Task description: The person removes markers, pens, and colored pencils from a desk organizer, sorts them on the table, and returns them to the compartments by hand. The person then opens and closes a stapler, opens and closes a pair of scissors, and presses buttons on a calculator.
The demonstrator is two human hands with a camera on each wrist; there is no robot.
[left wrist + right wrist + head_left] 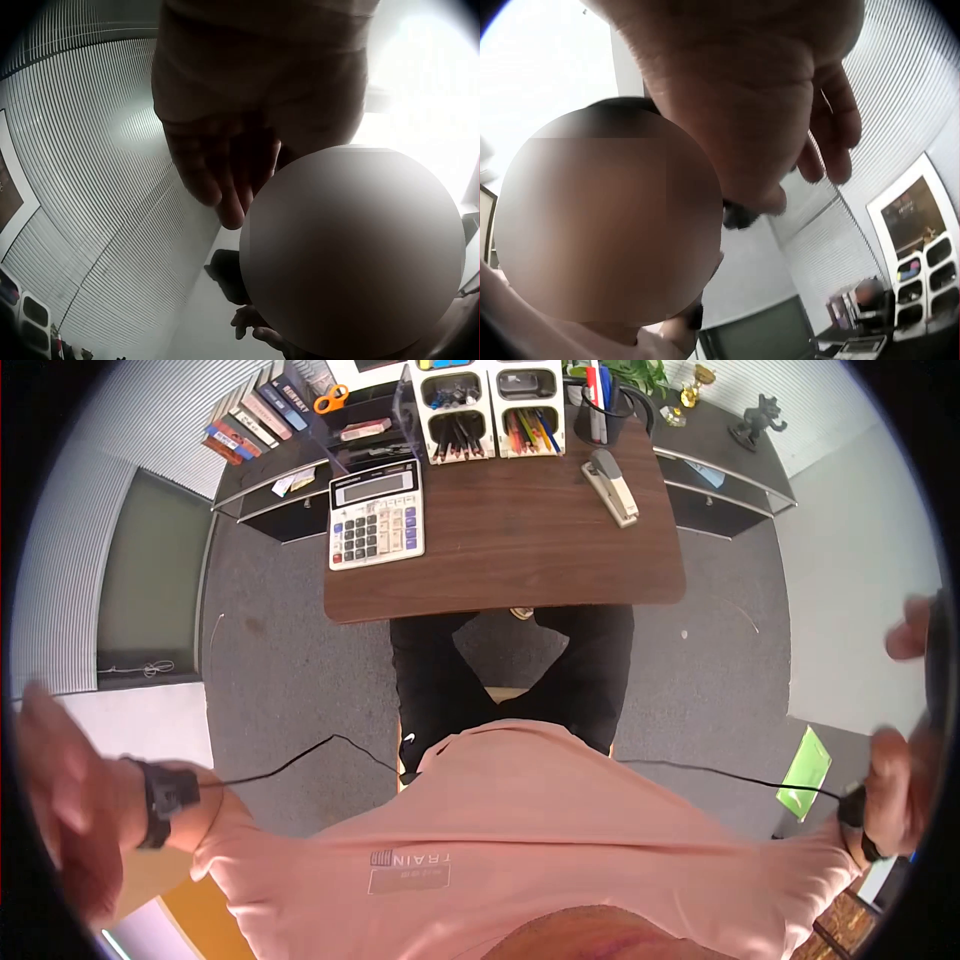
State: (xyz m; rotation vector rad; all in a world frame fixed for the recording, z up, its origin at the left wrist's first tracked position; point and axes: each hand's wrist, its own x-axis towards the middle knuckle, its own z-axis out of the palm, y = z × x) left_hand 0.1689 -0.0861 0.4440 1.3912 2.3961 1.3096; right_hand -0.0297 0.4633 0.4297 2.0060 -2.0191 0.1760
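My left hand [75,800] is raised at the far left of the head view, blurred, with a black wrist camera [170,800] strapped behind it. In the left wrist view its fingers [199,176] hang loosely bent with nothing held. My right hand [895,790] is up at the far right, partly cut off by the dark edge of the picture. Its fingers [836,135] look relaxed in the right wrist view, and no object shows in them. Both hands are well away from the desk [520,550], where a calculator [375,520] and a stapler [610,488] lie.
White organizers [493,420] with pencils and a black pen cup [610,415] stand at the desk's back. Books [260,415] and orange scissors [331,399] are at back left. Thin black cables [280,768] run from both wrists. A green folder [805,772] is at right.
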